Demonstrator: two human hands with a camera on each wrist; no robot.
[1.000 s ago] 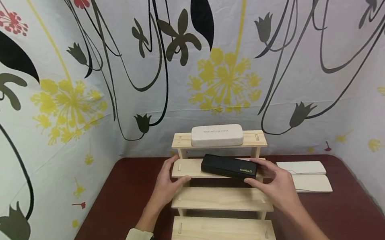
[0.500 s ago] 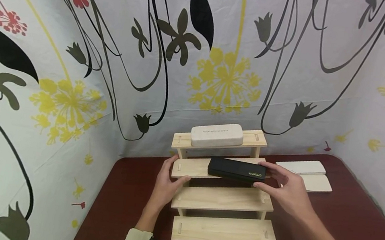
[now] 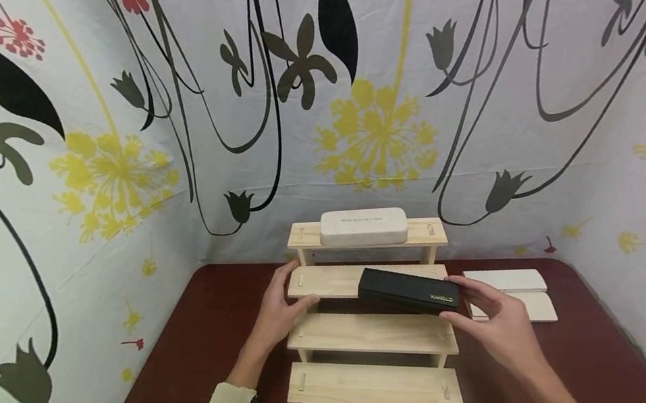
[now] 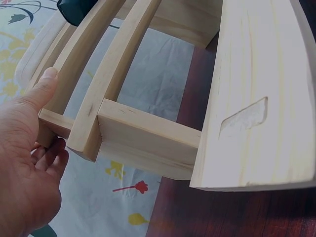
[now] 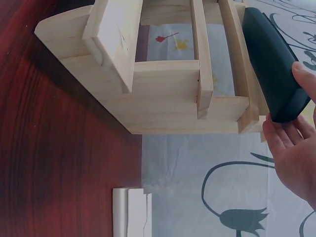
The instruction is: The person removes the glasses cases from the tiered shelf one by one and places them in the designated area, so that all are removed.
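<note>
A long black glasses case [image 3: 403, 287] with gold lettering lies along the second tier from the top of a stepped wooden rack [image 3: 373, 334]. My right hand [image 3: 500, 320] holds the case by its right end, thumb on the near side and fingers on the far side. In the right wrist view the same case [image 5: 271, 61] looks dark green-black. My left hand [image 3: 278, 308] grips the left end of that tier. The left wrist view shows its thumb on the wood and the fingers [image 4: 52, 160] curled underneath. A white glasses case [image 3: 364, 227] with printed letters sits on the top tier.
A white case [image 3: 524, 303] lies opened out on the dark red table [image 3: 578, 358] to the right of the rack. Floral cloth [image 3: 376, 168] hangs close behind the rack and along both sides.
My right hand has moved right, bringing the black glasses case along the second tier toward its right end. The left hand keeps its grip on the rack, unmoved.
</note>
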